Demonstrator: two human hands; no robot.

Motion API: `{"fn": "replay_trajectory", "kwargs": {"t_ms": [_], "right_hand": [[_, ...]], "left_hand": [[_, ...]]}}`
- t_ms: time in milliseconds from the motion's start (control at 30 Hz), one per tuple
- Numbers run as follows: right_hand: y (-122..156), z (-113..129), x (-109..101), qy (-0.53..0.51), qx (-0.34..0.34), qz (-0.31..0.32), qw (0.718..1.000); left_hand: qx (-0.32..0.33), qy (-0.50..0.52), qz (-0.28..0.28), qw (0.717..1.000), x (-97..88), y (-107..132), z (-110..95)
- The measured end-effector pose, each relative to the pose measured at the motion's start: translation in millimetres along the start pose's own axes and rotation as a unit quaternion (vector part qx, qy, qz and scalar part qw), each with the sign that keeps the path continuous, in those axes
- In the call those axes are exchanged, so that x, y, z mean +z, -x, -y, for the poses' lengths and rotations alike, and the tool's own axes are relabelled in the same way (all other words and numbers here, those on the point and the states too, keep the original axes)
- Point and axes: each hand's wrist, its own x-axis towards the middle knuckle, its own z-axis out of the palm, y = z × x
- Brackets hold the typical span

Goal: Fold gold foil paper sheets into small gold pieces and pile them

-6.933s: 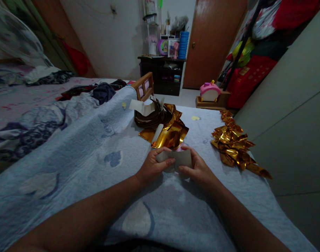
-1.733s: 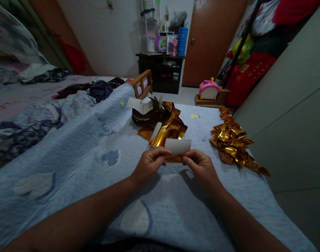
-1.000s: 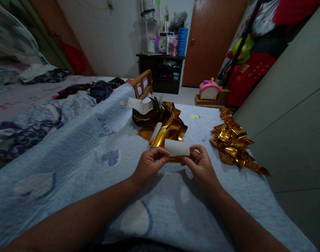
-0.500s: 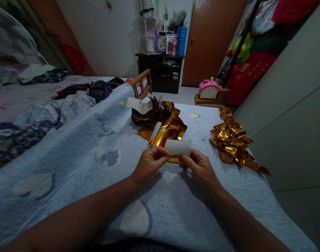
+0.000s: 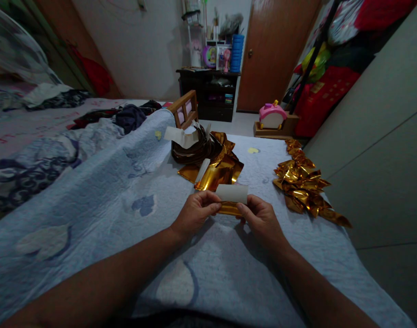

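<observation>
Between my two hands is a gold foil paper sheet (image 5: 231,193), its pale back curling up and a gold strip turned over along its lower edge. My left hand (image 5: 198,209) pinches the left end between thumb and fingers. At the right end, my right hand (image 5: 259,216) grips it the same way, thumb on the gold strip. Just beyond my hands lies a stack of gold foil sheets (image 5: 194,152), fanned and curling, some pale backs showing. To the right, a pile of folded gold foil pieces (image 5: 302,184) runs along the bed's edge.
A blue quilted cover (image 5: 119,241) with heart patterns lies under everything. Clothes (image 5: 129,117) are heaped on the left. Past the bed's far end stand a dark cabinet (image 5: 208,91) and a pink toy case (image 5: 272,116). A pale wardrobe side (image 5: 382,159) borders the right.
The gold strip under my fingers shows slightly wider, and the curled pale part sits a little lower. Both hands keep their grip in nearly the same place.
</observation>
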Motion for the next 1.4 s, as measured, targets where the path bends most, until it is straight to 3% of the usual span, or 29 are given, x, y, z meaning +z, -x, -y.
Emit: {"fn": "replay_trajectory", "kwargs": {"t_ms": [900,1167,1400], "right_hand": [[1.4,-1.1,1.4,0.004,-0.026,-0.027,0.999],[0.4,0.6,1.2,-0.007,-0.032,-0.017,0.999],[1.3,1.6,1.3,0.003,-0.038,-0.012,0.999]], "left_hand": [[-0.051,0.089,0.027,0.994,-0.5,-1.0,3.6],[-0.049,0.052,0.058,0.996,-0.1,-1.5,1.8],[-0.037,0.033,0.051,0.997,-0.3,-1.4,2.6]]}}
